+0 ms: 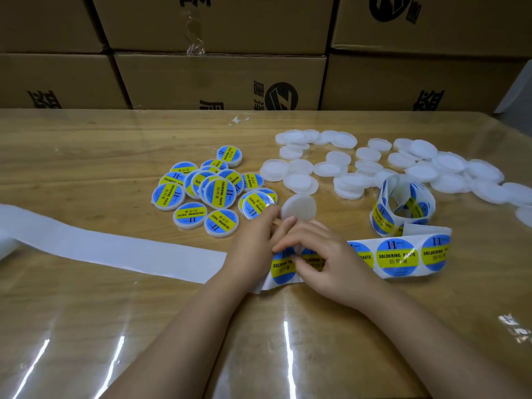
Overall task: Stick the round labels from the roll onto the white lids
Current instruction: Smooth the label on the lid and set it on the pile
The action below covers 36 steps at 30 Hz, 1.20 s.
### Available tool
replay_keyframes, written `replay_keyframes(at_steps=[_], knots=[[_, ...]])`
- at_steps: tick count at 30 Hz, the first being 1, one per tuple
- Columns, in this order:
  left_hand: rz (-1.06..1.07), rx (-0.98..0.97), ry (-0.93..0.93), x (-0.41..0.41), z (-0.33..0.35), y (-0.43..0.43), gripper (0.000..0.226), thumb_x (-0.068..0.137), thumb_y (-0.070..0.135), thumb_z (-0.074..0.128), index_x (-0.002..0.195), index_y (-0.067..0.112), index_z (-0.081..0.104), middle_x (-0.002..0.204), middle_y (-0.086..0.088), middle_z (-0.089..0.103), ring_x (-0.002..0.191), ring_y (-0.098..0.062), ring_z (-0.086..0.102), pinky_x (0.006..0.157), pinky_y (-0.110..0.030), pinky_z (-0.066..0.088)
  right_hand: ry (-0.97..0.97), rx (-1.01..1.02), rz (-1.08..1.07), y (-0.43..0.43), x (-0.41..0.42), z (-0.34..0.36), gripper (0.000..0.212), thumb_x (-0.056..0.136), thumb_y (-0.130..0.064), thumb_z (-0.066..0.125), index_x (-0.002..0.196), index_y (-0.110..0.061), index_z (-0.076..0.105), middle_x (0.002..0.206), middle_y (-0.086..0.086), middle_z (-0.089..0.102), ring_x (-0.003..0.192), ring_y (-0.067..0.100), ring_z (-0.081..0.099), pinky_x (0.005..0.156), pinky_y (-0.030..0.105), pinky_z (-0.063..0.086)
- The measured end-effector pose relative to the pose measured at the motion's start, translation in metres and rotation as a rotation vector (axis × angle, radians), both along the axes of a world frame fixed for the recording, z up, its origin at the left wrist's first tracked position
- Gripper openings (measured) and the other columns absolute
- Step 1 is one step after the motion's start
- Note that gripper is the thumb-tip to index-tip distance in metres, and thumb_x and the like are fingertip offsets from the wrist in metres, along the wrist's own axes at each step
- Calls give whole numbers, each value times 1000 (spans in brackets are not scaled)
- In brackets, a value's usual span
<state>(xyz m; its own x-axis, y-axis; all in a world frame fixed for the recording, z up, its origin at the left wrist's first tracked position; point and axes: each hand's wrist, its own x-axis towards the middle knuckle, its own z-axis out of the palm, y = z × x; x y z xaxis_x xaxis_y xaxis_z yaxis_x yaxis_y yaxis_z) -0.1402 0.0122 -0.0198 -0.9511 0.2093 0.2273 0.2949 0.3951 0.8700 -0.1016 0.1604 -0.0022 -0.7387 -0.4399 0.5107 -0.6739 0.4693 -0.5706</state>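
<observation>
The left hand (253, 240) holds a plain white round plastic lid (299, 210) by its lower edge, tilted up above the glossy wooden table (86, 156). The right hand (325, 263), fingers curled, pinches a blue-and-yellow round label (283, 267) on the white backing strip (403, 257) (the coiled roll (403, 205) stands just behind). To the left lie heaped labelled lids (213, 191), to the right bare white lids (374, 165).
</observation>
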Motion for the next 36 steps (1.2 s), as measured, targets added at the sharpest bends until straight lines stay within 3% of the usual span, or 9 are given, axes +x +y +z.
replay_keyframes(at_steps=[2, 7, 11, 14, 17, 20, 22, 25, 36], knots=[[6, -44, 17, -1, 0, 0, 21, 87, 50, 47, 69, 40, 45, 50, 13, 52, 49, -3, 42, 53, -35, 39, 14, -6, 1, 1, 0, 0, 32, 74, 8, 61, 94, -16, 68, 97, -11, 60, 89, 13, 54, 86, 24, 43], [116, -80, 50, -4, 0, 1, 34, 92, 33, 56, 65, 22, 39, 53, 6, 45, 54, -14, 42, 57, -38, 39, -36, -118, -51, 3, -1, 0, 7, 80, -5, 65, 81, -12, 64, 88, -7, 58, 91, 15, 57, 85, 28, 43], [178, -116, 162, -4, 5, 1, 36, 92, 24, 57, 64, 24, 35, 65, 8, 38, 60, -11, 36, 59, -27, 28, -199, -337, -101, 5, -6, 2, 14, 82, 2, 67, 80, -12, 66, 91, 0, 58, 89, 14, 59, 84, 30, 48], [183, -35, 119, -4, 5, 3, 29, 96, 20, 50, 74, 31, 35, 76, 8, 48, 63, -9, 46, 64, -26, 36, -306, -517, -144, 7, -10, 4, 23, 84, 7, 63, 78, -15, 66, 89, 2, 60, 82, 12, 59, 79, 31, 50], [142, 112, 1, -3, 5, 4, 22, 96, 13, 43, 84, 31, 43, 69, 4, 62, 56, -7, 60, 55, -25, 50, -435, -714, -236, 13, -15, 4, 24, 85, -5, 65, 74, -25, 71, 78, -8, 66, 77, 6, 61, 73, 20, 50], [113, 248, -94, -3, 6, 2, 31, 93, 3, 45, 99, 33, 50, 80, -3, 68, 66, -16, 67, 62, -34, 56, -511, -848, -293, 18, -20, 4, 24, 85, -12, 64, 75, -31, 74, 77, -9, 70, 76, 5, 61, 75, 21, 48], [75, 433, -186, -2, 7, 2, 29, 93, -2, 48, 104, 25, 52, 84, -5, 71, 70, -20, 68, 66, -37, 57, -527, -873, -308, 18, -21, 4, 20, 85, -15, 65, 77, -31, 74, 80, -6, 71, 79, 9, 62, 77, 25, 48], [-7, 561, -244, 0, 10, 2, 16, 94, 1, 53, 104, 13, 57, 77, -7, 73, 67, -19, 68, 61, -29, 57, -535, -897, -351, 17, -21, 4, 18, 85, -15, 66, 79, -29, 75, 81, -2, 72, 78, 11, 63, 75, 25, 50], [-151, 552, -237, 3, 14, 2, 16, 92, 4, 55, 101, 14, 63, 78, -5, 74, 71, -18, 71, 60, -24, 55, -564, -820, -438, 14, -21, 2, 7, 86, -12, 66, 89, -16, 70, 70, -7, 71, 67, 3, 65, 65, 16, 53]])
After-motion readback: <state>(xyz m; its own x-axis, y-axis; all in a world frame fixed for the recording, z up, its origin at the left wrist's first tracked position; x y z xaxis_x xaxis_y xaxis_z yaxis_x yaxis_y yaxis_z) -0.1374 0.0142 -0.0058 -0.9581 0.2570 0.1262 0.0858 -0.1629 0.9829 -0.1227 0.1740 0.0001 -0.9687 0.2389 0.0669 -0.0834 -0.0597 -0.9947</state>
